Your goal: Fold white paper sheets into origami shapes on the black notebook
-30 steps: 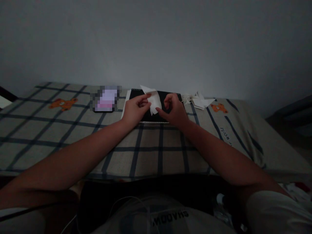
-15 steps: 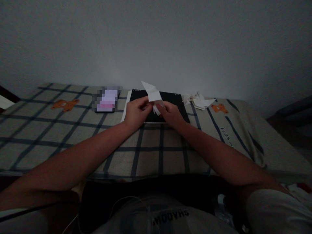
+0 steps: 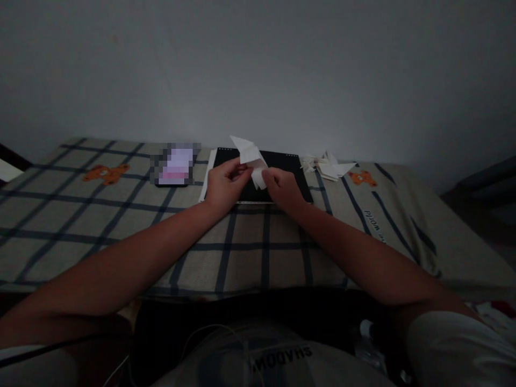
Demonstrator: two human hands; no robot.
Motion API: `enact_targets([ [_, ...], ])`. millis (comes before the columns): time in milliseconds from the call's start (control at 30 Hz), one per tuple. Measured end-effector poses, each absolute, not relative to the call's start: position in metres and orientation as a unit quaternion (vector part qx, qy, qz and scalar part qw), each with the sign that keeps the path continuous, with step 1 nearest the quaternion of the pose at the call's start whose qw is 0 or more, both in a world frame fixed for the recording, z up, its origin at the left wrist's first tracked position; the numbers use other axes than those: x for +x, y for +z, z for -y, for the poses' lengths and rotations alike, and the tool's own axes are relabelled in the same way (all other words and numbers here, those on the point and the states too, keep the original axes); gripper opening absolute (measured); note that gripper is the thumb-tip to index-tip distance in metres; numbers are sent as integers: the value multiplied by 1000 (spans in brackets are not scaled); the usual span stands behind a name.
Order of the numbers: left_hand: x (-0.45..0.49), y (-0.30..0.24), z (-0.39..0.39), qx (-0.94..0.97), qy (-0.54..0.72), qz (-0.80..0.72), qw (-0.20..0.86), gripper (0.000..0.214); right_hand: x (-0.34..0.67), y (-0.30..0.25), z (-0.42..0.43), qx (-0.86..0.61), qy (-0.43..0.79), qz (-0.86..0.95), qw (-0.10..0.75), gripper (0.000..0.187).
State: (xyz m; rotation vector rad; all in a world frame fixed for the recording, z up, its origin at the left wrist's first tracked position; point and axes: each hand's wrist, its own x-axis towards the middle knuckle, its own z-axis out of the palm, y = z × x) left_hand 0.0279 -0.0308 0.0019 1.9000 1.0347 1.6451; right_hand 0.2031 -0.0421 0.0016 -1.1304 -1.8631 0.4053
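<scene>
A folded piece of white paper (image 3: pixel 250 158) is pinched between both hands above a black board (image 3: pixel 282 167) that lies on the checked cloth. My left hand (image 3: pixel 224 184) grips its left side with curled fingers. My right hand (image 3: pixel 282 187) pinches its lower right part, fingers closed. A pointed flap of the paper sticks up and away from me.
A blurred-out phone (image 3: pixel 175 164) lies left of the board. Several folded white paper pieces (image 3: pixel 328 166) sit in a pile to the right. The checked cloth (image 3: pixel 121 226) with orange bear prints covers the surface up to a plain wall.
My right hand has closed in on the paper and taken hold of it beside the left hand. The paper has turned so its pointed flap stands higher.
</scene>
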Motion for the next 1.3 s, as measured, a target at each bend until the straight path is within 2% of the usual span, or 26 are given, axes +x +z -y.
enact_targets([
  [167,26,4,36,713,574,-363,171,21,203,0,41,-483,117,756,426,38],
  [433,24,2,34,712,559,-402,140,15,200,4,44,-516,99,765,372,24],
  [533,25,3,29,691,568,-408,181,11,200,6,47,-528,107,763,356,28],
  [600,25,3,25,675,571,-407,228,23,202,8,48,-524,119,761,364,36],
  [700,23,2,19,661,561,-407,288,38,208,11,46,-498,165,748,407,50],
  [867,21,1,19,664,519,-399,361,43,216,6,31,-422,301,690,505,58],
  [1000,20,4,23,695,478,-396,362,42,218,-1,20,-388,370,665,519,62],
  [1167,16,1,20,731,453,-385,336,36,217,-1,20,-383,429,648,499,50],
  [1300,15,-3,19,756,450,-368,300,35,216,1,21,-385,462,627,495,49],
])
